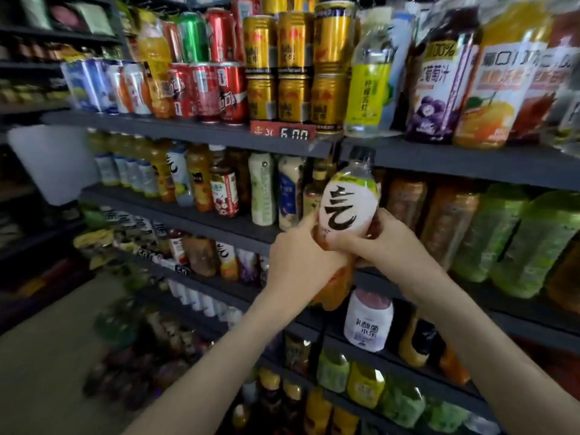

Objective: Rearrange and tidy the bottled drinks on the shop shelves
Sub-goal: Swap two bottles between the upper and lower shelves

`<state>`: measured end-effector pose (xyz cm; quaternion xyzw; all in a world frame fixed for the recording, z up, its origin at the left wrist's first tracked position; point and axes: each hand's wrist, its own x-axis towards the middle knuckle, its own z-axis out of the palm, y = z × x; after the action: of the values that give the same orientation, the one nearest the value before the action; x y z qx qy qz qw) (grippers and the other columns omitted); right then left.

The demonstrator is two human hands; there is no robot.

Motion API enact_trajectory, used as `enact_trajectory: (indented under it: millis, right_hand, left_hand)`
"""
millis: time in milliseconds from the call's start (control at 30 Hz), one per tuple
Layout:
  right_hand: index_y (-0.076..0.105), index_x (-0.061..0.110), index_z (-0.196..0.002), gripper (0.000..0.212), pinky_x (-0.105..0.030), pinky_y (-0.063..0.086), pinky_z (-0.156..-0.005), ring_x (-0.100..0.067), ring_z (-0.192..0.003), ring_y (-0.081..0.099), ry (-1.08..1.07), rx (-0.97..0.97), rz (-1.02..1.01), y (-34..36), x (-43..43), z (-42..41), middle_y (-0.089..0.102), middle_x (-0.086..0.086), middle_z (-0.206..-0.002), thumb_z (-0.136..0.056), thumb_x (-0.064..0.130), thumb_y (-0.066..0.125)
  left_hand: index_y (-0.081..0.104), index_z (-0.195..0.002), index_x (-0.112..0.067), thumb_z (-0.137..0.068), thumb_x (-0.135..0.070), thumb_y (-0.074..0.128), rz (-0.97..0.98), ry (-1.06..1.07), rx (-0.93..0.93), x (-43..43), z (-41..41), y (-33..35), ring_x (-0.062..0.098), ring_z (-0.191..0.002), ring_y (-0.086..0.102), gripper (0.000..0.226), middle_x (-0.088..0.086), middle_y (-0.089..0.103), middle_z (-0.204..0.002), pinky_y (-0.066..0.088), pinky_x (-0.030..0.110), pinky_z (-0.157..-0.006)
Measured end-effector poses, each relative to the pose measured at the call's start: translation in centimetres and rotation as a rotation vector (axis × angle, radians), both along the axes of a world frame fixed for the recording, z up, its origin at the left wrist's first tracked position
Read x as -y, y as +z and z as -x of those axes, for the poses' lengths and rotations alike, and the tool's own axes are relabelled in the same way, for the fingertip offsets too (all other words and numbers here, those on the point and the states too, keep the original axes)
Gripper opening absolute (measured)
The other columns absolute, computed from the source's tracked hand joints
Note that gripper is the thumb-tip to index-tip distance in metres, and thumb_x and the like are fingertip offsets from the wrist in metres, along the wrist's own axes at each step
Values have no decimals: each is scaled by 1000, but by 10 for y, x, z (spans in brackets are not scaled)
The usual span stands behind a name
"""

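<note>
White-label bottle (348,202): centre frame, upright, before middle shelf (175,211). Left hand (298,249), right hand (379,246): both gripping lower body, label facing outward; likely steadied two-handed for neat front-facing slotting into row.

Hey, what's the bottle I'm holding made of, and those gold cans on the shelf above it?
The held bottle looks like clear plastic: it is see-through at the shoulder, with a white printed sleeve and a dark cap. The gold cans are probably metal, judging by their glossy sheen and ribbed rims.

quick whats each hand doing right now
left hand: holds the white-label bottle low on its left side
right hand: holds the same bottle
</note>
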<state>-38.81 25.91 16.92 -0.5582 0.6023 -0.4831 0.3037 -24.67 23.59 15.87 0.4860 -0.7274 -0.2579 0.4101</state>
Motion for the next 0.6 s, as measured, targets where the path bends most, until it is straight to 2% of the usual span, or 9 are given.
enact_trajectory:
  millis: [67, 133, 267, 333, 433, 467, 533, 600]
  right_hand:
    - [63, 32, -110, 78, -40, 58, -82, -11, -98, 66, 44, 61, -66, -25, 8, -17, 71, 10, -105, -40, 61, 85]
    - [66, 30, -107, 75, -40, 58, -81, -10, -96, 68, 87, 113, -95, -48, 15, -36, 72, 9, -101, -40, 56, 85]
    - [70, 25, -95, 42, -33, 58, -74, -10, -87, 70, 135, 213, -134, -83, 23, -79, 75, 6, -92, -59, 32, 89]
    - [70, 21, -100, 38, -37, 59, -80, -14, -90, 71, 153, 266, -164, -98, 28, -98, 75, 3, -94, -65, 24, 87]
    - [68, 17, -111, 48, -45, 57, -85, -18, -95, 70, 144, 319, -208, -122, 44, -123, 74, 0, -102, -67, 25, 86]
    - [67, 16, -113, 48, -44, 57, -85, -18, -95, 70, 130, 335, -217, -129, 50, -133, 74, 0, -103, -69, 24, 85]
    - [67, 17, -112, 44, -45, 57, -85, -18, -95, 70, 71, 369, -226, -147, 65, -154, 74, 2, -102, -71, 21, 84]
    - [67, 21, -104, 34, -49, 57, -84, -21, -92, 70, -1, 377, -229, -167, 81, -179, 75, 2, -99, -73, 20, 82]
  left_hand:
    - [57, -120, -37, -68, -47, 70, -69, 23, 30, -9, -17, -18, 13, -99, 61, 54, -11, 69, -106, 51, 30, -78]
    - [57, -118, -37, -68, -45, 70, -114, 58, 48, -15, -36, -36, 10, -98, 61, 52, -14, 68, -105, 50, 27, -79]
    - [50, -126, -43, -58, -60, 60, -155, 99, 73, -15, -78, -66, 15, -105, 61, 72, -14, 68, -111, 52, 37, -87]
    - [48, -125, -50, -62, -57, 67, -216, 55, 44, -9, -103, -78, 9, -108, 60, 66, -17, 66, -114, 52, 37, -90]
    - [55, -110, -56, -62, -49, 77, -325, -52, -40, 15, -146, -95, 1, -107, 61, 53, -19, 67, -112, 50, 34, -95]
    - [57, -113, -50, -64, -46, 79, -361, -78, -34, 26, -161, -102, 1, -105, 61, 54, -17, 67, -112, 51, 31, -94]
    - [59, -120, -31, -74, -33, 79, -426, -120, -2, 48, -189, -116, -3, -99, 60, 50, -13, 66, -113, 49, 14, -88]
    - [56, -121, -29, -82, -24, 73, -470, -149, 6, 74, -218, -135, -1, -99, 59, 43, -8, 64, -113, 46, 6, -77]
